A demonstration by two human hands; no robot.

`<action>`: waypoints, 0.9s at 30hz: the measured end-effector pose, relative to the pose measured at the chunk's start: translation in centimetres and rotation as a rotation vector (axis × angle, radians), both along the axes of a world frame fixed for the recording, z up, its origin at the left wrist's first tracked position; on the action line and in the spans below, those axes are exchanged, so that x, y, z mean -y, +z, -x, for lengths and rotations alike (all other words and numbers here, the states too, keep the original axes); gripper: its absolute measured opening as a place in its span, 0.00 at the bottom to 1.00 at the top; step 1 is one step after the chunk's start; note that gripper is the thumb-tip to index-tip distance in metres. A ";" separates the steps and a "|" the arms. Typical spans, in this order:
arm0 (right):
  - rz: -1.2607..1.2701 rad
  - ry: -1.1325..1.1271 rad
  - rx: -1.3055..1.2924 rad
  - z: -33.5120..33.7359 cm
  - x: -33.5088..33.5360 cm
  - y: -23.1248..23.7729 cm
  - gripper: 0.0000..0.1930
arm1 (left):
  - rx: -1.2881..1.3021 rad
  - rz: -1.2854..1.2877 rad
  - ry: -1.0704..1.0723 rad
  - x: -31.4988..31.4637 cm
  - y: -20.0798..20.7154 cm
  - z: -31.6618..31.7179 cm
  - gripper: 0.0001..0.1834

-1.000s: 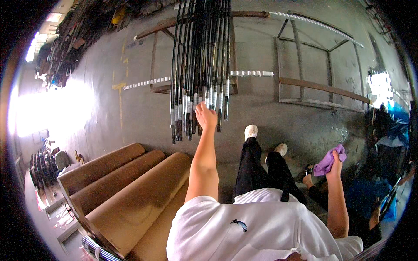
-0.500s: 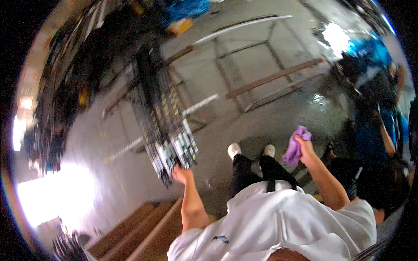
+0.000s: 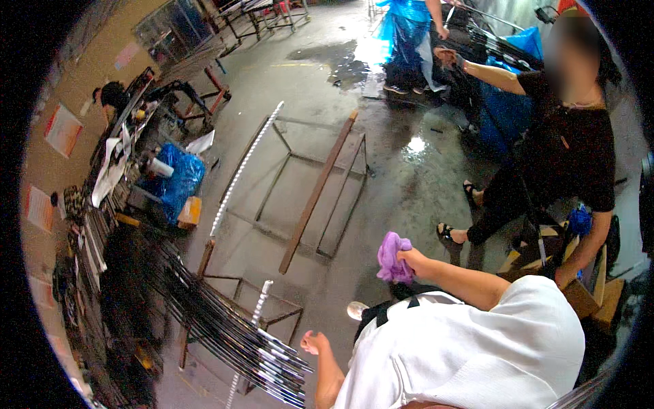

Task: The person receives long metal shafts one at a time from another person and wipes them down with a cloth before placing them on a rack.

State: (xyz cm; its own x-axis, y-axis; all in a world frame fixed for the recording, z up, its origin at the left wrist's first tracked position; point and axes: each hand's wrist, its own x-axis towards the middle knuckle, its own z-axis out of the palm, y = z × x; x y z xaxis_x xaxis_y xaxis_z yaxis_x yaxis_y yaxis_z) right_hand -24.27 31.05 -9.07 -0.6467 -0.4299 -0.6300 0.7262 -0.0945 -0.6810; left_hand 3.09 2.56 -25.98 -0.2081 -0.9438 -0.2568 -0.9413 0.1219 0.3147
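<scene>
My right hand [image 3: 411, 262] is closed around a bunched purple cloth [image 3: 393, 257], held out in front of my body. My left hand [image 3: 314, 343] is beside the near ends of a bundle of long dark rods [image 3: 225, 320], a small gap away from them. Its fingers are loosely bent and apart, and nothing shows in them. Pale, shiny patches mark the rods near that end. The bundle lies across a low metal frame [image 3: 285, 315] with a white notched strip [image 3: 261, 302] along it.
Ahead stands another metal frame with a brown bar [image 3: 319, 194] and a white notched strip [image 3: 246, 167]. A person in dark clothes [image 3: 569, 146] bends over boxes [image 3: 599, 290] at right. Another wears a blue apron [image 3: 409, 41] farther off. Blue plastic [image 3: 178, 178] lies at left.
My view has swung to the right, so the frames and rods appear turned, and the person at right shows more fully. My left hand has come away from the rod ends. The cloth stays in my right hand.
</scene>
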 end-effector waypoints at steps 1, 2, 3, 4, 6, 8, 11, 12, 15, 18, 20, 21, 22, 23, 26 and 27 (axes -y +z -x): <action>0.054 0.000 0.025 -0.2 -0.5 0.4 0.11 | -0.079 -0.056 0.044 0.4 -0.2 1.6 0.16; 0.020 0.017 0.019 -0.2 -1.2 0.1 0.11 | -0.118 -0.035 -0.082 0.7 -0.3 3.3 0.16; -0.015 0.034 0.013 -0.3 -2.0 -0.6 0.11 | -0.157 -0.014 -0.207 0.9 -0.3 4.8 0.16; -0.051 0.054 0.012 -0.2 -2.6 -1.5 0.11 | -0.187 -0.003 -0.289 0.7 0.2 6.5 0.14; -0.064 -0.003 0.025 -0.5 -3.3 -3.6 0.11 | -0.248 -0.002 -0.421 -0.4 1.4 10.3 0.12; -0.098 -0.021 0.031 -0.6 -3.8 -4.6 0.11 | -0.296 -0.005 -0.488 -2.0 2.0 13.2 0.11; -0.171 -0.035 0.036 0.1 -4.5 -2.7 0.12 | -0.408 -0.146 -0.619 -3.9 1.8 16.0 0.12; -0.183 -0.057 0.052 0.4 -4.5 -1.3 0.12 | -0.462 -0.223 -0.616 -4.3 1.2 16.6 0.12; -0.113 -0.124 -0.007 1.6 -6.5 -4.0 0.09 | -0.564 -0.437 -0.611 -7.8 3.1 19.8 0.11; -0.097 -0.127 -0.026 2.6 -7.0 -2.5 0.07 | -0.662 -0.679 -0.453 -9.5 4.8 22.6 0.10; -0.079 -0.143 0.038 3.2 -7.3 -3.6 0.07 | -0.675 -0.839 -0.406 -10.4 6.1 24.8 0.10; -0.075 -0.141 0.041 3.4 -7.4 -3.3 0.08 | -0.648 -0.905 -0.430 -11.3 8.2 26.2 0.11; -0.069 -0.145 0.044 3.5 -7.7 -3.2 0.08 | -0.619 -0.972 -0.458 -12.2 10.3 27.7 0.12; -0.092 -0.117 0.022 3.5 -7.9 -3.1 0.09 | -0.633 -1.008 -0.491 -13.1 11.8 28.9 0.12; -0.125 -0.077 -0.029 4.0 -8.9 -2.3 0.11 | -0.667 -1.076 -0.559 -17.0 15.7 32.7 0.14; -0.109 -0.088 -0.032 4.0 -9.3 -0.9 0.11 | -0.675 -1.092 -0.574 -18.4 16.7 33.7 0.15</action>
